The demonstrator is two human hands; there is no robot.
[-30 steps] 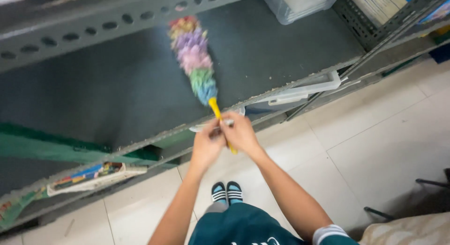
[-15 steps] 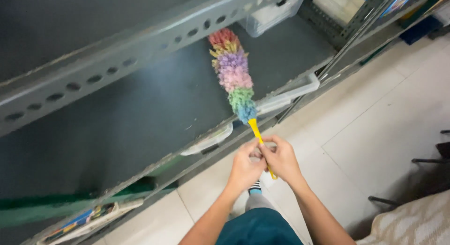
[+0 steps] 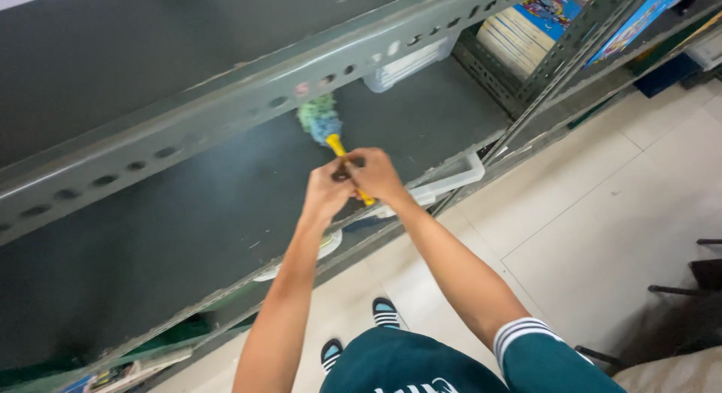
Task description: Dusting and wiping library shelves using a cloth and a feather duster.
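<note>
I see both hands out over the shelf [image 3: 188, 235]. The left hand [image 3: 325, 191] and right hand [image 3: 374, 175] touch each other, fingers of both curled tight around the yellow handle of the duster [image 3: 331, 133]. Its green-blue head lies beyond the hands, partly hidden under the perforated rail [image 3: 248, 107]. Farther back on the shelf sits a clear bin [image 3: 406, 66]; books [image 3: 519, 24] stand at right.

hands: 2 [image 3: 353, 184] | duster: 1 [image 3: 322, 123] | shoes: 2 [image 3: 386, 313]
</note>
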